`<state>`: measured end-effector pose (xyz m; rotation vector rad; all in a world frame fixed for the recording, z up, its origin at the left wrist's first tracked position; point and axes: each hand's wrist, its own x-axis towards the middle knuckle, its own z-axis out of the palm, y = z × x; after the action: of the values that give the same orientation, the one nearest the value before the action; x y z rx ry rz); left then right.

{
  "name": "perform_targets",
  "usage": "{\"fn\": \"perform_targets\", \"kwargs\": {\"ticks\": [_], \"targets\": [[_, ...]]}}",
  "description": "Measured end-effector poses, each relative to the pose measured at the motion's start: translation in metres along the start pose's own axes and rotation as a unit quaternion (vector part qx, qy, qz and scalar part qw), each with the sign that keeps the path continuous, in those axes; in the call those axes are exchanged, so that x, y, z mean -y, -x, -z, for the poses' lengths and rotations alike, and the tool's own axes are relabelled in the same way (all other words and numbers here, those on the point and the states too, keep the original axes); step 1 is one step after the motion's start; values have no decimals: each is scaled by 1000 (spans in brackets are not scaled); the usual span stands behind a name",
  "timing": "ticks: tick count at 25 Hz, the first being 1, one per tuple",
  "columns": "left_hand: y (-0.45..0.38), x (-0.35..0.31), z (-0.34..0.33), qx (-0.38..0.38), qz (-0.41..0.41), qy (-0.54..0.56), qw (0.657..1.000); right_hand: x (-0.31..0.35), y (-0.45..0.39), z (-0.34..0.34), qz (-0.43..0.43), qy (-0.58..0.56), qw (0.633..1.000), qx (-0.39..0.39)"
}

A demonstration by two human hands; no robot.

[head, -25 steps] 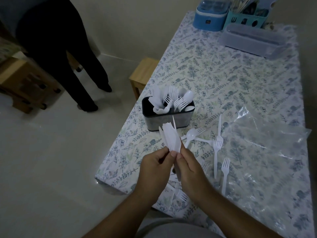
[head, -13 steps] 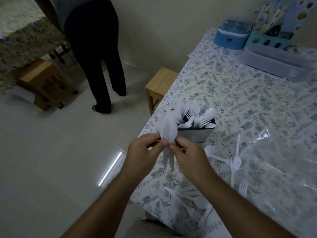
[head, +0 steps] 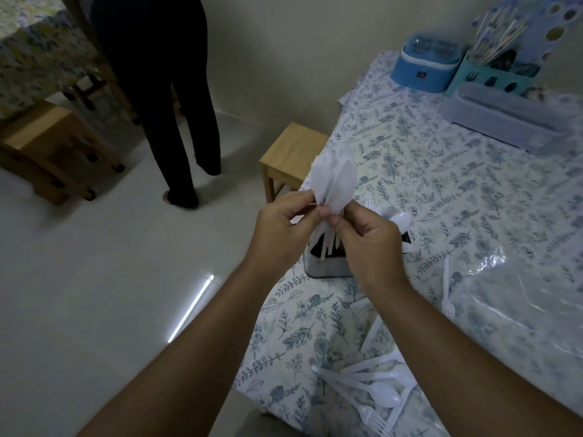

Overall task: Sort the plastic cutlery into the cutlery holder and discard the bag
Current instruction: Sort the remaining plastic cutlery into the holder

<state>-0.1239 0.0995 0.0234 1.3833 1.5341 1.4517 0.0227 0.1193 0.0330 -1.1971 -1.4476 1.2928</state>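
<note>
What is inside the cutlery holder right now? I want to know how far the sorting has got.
The cutlery holder holds white spoons and a fork top. The right hand, left hand and the knives they pinch cover most of it, so no count is possible.

Ahead of you the surface (head: 457, 190) wears a cloth printed with blue-green leaves. At its far end you have a blue lidded box (head: 426, 63), a teal caddy (head: 492, 77) holding sticks, and a clear lidded container (head: 504, 116) just in front of them. Beside the surface stands a wooden stool (head: 295, 152). A person in dark trousers (head: 164, 89) stands on the pale floor (head: 94, 294), near a wooden cart (head: 47, 149).
</note>
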Motion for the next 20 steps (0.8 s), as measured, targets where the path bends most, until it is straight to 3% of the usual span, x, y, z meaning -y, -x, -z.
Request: {"fn": "perform_targets", "kwargs": {"ticks": [6,12,20], "targets": [[-6,-2,-3,-15,-39,-8,999,5,-8,0,29,18,999,-19],[17,13,0,-34,17,-18,999,-15,4,-16,59,167,984,-19],[30,29,-1,11,49,-87,995,-30,21,-23,66,278,958,-11]]}}
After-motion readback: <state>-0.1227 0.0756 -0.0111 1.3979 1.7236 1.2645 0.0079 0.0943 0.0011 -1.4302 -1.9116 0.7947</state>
